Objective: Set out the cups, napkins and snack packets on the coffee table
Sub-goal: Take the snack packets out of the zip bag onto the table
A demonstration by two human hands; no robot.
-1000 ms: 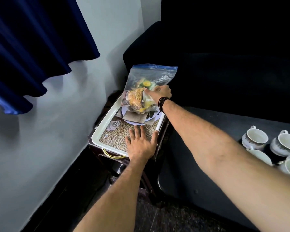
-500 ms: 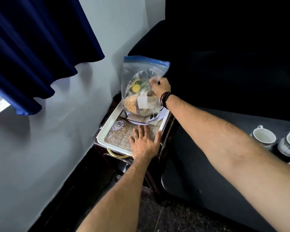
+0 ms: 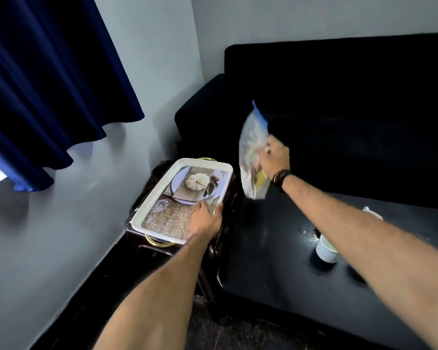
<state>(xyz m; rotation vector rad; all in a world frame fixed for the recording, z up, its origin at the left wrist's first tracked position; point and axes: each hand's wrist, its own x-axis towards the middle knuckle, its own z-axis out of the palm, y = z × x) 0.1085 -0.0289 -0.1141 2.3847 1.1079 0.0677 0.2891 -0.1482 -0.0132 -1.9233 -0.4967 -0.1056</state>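
My right hand (image 3: pixel 273 159) grips a clear zip bag of snack packets (image 3: pixel 250 157) with a blue seal, held in the air above the far left corner of the dark coffee table (image 3: pixel 268 248). The bag is blurred with motion. My left hand (image 3: pixel 204 219) lies flat on the near right part of a white tray (image 3: pixel 147 210) with a printed picture and gold handles. The tray sits on a small dark side stand, left of the coffee table. A white cup (image 3: pixel 325 248) stands on the coffee table, partly behind my right forearm. Something white, perhaps a napkin (image 3: pixel 372 212), shows beyond that arm.
A black sofa (image 3: pixel 339 109) runs behind the coffee table. A dark blue curtain (image 3: pixel 48 84) hangs at the left against a grey wall. The floor below is dark.
My right hand lifted the snack bag off the tray and swung it right, over the coffee table corner. The tray's picture is now uncovered. My left hand stayed on the tray.
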